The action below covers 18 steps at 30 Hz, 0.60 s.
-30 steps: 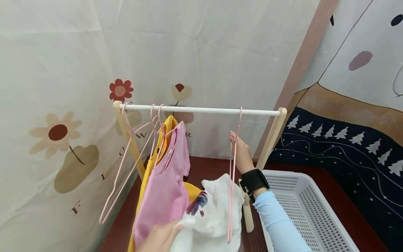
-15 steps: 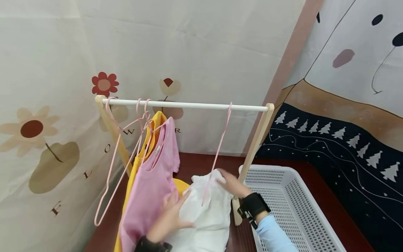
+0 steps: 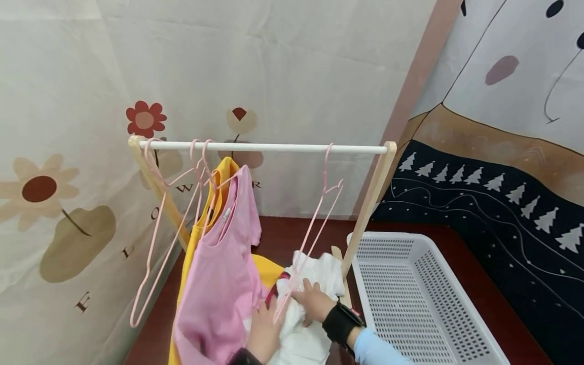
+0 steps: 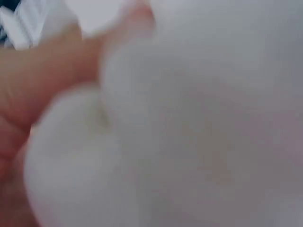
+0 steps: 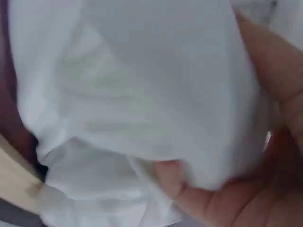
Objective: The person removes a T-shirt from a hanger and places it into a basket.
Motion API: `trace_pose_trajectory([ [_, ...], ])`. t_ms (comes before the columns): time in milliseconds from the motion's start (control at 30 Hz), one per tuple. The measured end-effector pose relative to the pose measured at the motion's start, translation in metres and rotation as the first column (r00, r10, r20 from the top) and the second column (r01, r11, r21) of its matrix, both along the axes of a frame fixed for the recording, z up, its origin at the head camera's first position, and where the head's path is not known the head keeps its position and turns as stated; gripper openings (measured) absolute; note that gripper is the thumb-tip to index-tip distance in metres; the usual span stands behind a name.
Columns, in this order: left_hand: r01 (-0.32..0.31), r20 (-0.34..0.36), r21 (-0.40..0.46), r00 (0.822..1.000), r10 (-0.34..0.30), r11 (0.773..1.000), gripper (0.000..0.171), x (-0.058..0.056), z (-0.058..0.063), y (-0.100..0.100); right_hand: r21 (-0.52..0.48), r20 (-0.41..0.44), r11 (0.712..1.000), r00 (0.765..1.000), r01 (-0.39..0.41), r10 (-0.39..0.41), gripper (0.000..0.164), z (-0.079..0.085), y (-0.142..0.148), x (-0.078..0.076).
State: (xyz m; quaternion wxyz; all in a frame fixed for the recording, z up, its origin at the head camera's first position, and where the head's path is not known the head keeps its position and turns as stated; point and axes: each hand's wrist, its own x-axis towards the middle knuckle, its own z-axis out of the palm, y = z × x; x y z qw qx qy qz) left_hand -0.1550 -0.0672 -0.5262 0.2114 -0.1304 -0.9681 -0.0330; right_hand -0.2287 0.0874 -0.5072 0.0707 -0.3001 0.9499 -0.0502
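Observation:
A white shirt with a dark red print lies bunched at the front of the table. My left hand grips its left side, and white folds cover part of the fingers in the left wrist view. My right hand holds the cloth from the right; the right wrist view shows a fold between thumb and finger. Over the shirt hangs a bare pink hanger, hooked on the rack's white rail. Its lower end passes between my hands.
Left on the rail hang a pink T-shirt, a yellow garment behind it, and an empty pink hanger. A white perforated basket stands right of the rack's wooden post.
My right hand left the hanger, came down to the white shirt and now holds it. My left hand, spread half a second ago, grips the cloth again. The hanger has swung and turned.

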Motion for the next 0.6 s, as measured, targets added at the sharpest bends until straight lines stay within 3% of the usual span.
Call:
trace_pose_trajectory([
  [67, -0.025, -0.118, -0.002, 0.993, 0.025, 1.000, 0.074, 0.006, -0.002, 0.009, -0.021, -0.040, 1.000, 0.999, -0.023, 0.022, 0.056, 0.010, 0.002, 0.011],
  [100, -0.028, -0.198, -0.026, 0.980, 0.022, 0.999, 0.070, 0.009, -0.003, 0.011, -0.041, -0.074, 0.998, 0.996, -0.044, 0.041, 0.049, 0.013, 0.004, 0.016],
  [233, 0.002, -0.290, 0.103, 0.957, 0.028, 0.995, 0.076, 0.021, 0.017, 0.020, -0.186, -0.228, 0.972, 0.969, -0.143, 0.099, 0.033, 0.040, 0.023, 0.033],
  [300, 0.055, -0.392, 0.163, 0.920, 0.014, 0.985, 0.070, 0.025, 0.034, 0.025, -0.267, -0.304, 0.944, 0.947, -0.191, 0.106, 0.028, 0.062, 0.035, 0.042],
  [433, 0.157, -0.528, 0.256, 0.849, 0.002, 0.954, 0.061, 0.030, 0.080, 0.044, -0.371, -0.449, 0.888, 0.889, -0.271, 0.084, 0.037, 0.117, 0.060, 0.056],
  [500, 0.199, -0.557, 0.291, 0.830, -0.003, 0.936, 0.063, 0.033, 0.105, 0.056, -0.372, -0.519, 0.888, 0.854, -0.271, 0.043, 0.044, 0.145, 0.073, 0.063],
  [600, 0.281, -0.616, 0.327, 0.787, -0.022, 0.902, 0.070, 0.035, 0.142, 0.076, -0.371, -0.592, 0.900, 0.805, -0.229, -0.039, 0.052, 0.183, 0.093, 0.076],
])
